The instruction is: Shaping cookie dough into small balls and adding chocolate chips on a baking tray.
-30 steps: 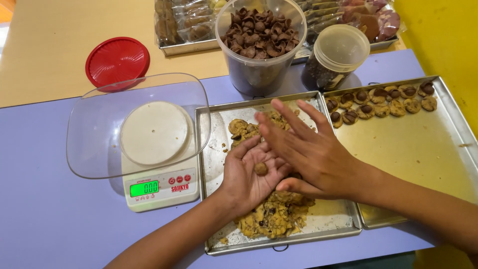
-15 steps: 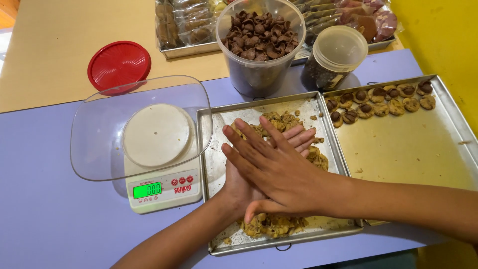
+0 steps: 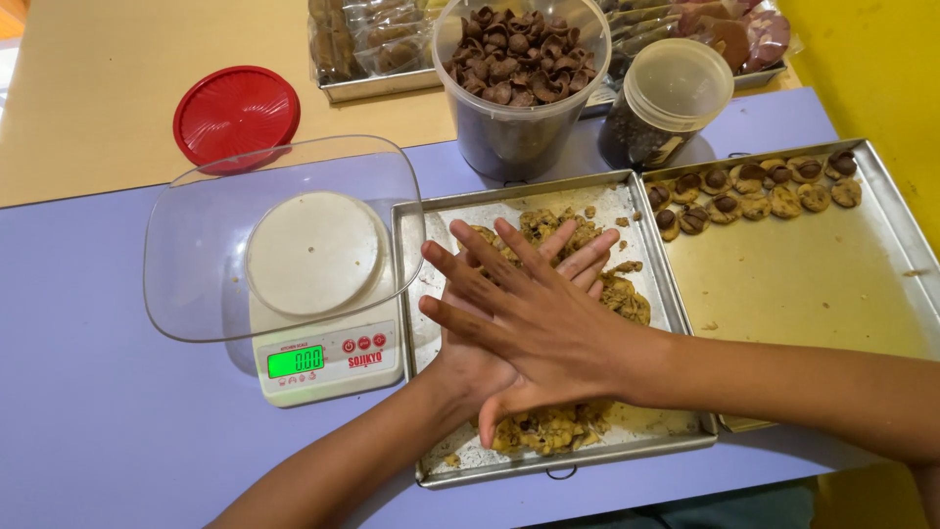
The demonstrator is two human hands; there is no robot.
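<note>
Brown dough (image 3: 548, 428) lies beneath flat, unclenched hands: right hand (image 3: 534, 318) presses crosswise over left hand (image 3: 490, 367), above the tray (image 3: 431, 460).

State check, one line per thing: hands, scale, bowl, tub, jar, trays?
right hand: flat, pressed over left palm
left hand: underneath, palm up
scale: on, display lit
clear bowl: empty
tub: open, full; red lid aside
jar: lidded
dough tray: partly filled

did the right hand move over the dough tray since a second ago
Yes. The right hand has slid toward the scale side of the dough tray, and now lies flat across the left hand.
</note>
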